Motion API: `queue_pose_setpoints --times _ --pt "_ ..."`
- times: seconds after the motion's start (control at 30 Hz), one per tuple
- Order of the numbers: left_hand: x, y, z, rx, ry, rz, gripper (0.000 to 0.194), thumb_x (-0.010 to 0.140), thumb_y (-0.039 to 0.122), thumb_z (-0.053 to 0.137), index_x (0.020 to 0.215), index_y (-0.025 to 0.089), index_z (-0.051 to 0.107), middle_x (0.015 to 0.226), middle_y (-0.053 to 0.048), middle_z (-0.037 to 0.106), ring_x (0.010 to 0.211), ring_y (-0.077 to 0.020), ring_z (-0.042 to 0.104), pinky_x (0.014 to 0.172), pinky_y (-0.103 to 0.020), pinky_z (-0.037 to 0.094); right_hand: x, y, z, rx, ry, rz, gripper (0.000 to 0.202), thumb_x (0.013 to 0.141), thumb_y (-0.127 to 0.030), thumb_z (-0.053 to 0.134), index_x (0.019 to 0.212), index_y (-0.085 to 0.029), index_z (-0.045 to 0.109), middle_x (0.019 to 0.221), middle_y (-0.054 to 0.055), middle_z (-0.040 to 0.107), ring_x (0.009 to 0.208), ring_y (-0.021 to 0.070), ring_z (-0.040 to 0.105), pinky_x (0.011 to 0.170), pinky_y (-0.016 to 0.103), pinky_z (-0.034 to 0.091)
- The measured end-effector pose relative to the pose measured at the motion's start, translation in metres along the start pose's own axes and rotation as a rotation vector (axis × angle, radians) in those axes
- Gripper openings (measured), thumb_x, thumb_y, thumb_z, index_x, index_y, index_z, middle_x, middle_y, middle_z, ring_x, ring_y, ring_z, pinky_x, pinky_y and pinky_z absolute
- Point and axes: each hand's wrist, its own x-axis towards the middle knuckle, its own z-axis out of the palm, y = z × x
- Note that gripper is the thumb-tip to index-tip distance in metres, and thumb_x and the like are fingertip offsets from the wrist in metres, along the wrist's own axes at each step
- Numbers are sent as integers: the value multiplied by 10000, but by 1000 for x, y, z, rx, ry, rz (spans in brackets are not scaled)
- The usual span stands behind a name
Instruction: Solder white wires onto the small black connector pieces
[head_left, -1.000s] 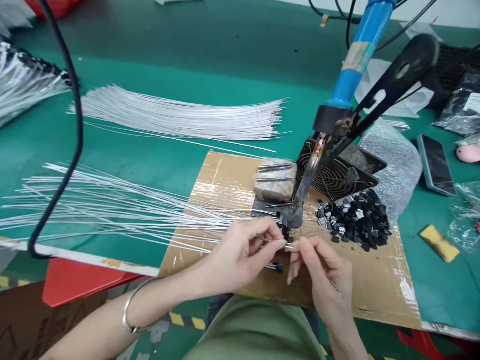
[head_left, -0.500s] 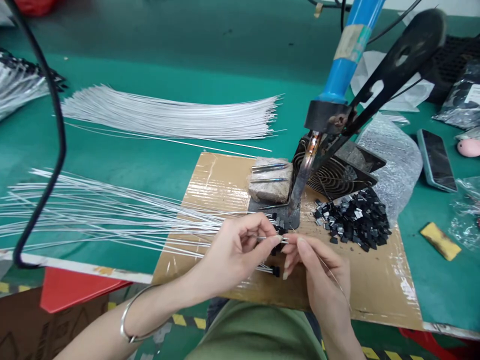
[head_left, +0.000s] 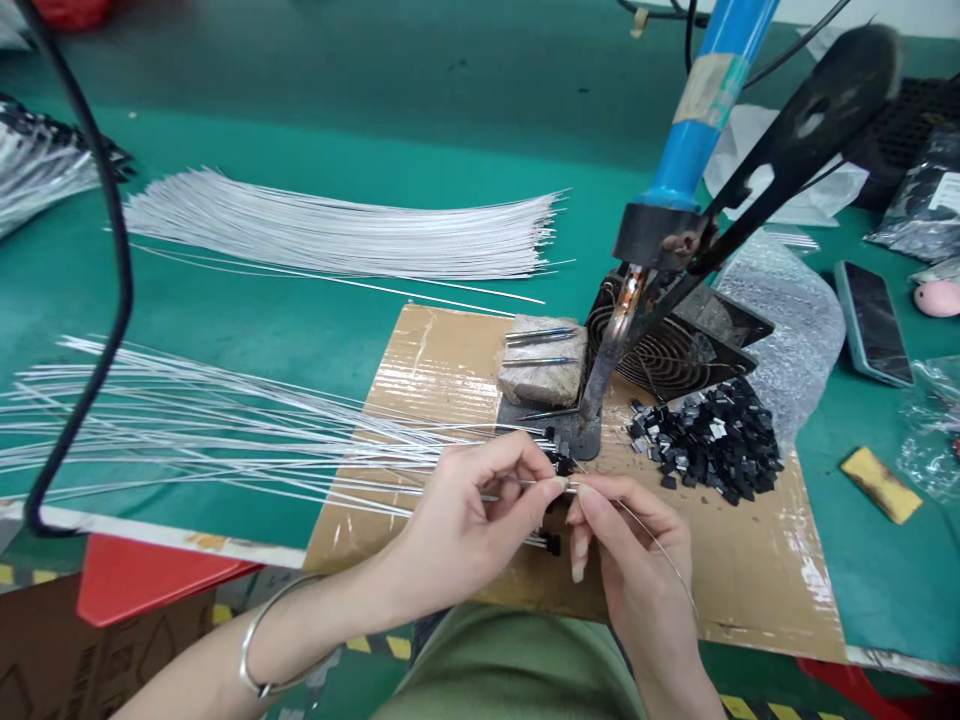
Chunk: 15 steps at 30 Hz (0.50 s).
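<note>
Pinching a thin white wire (head_left: 571,487) between closed thumb and forefinger of the left hand (head_left: 484,510); clasping a fine silvery strand (head_left: 663,549) in the closed right hand (head_left: 641,550), just above the shiny tan cardboard sheet (head_left: 750,570).

On the surface (head_left: 360,120), beyond and right of the hands (head_left: 480,525), a phone (head_left: 874,322) lies near a pink rounded object (head_left: 936,298); lower left is something red (head_left: 150,577).
</note>
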Motion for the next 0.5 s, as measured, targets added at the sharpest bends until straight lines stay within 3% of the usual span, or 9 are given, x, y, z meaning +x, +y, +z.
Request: queue_pose_setpoints --times 0.27,0.5 --pt "0 0 3 13 17 1 225 969 342 595 819 178 631 644 18 557 530 -111 394 491 -260 290 1 -6 0 60 -17 70 108 889 -336 824 875 -233 851 686 6 735 463 72 588 432 153 518" --pt "-2 0 3 35 5 -25 227 965 350 602 829 178 660 638 15 547 541 -119 393 498 -270 272 8 -18 0 122 -43 167 151 797 -348 883 760 -208 843 607 6 701 412 67 547 373 141 485"
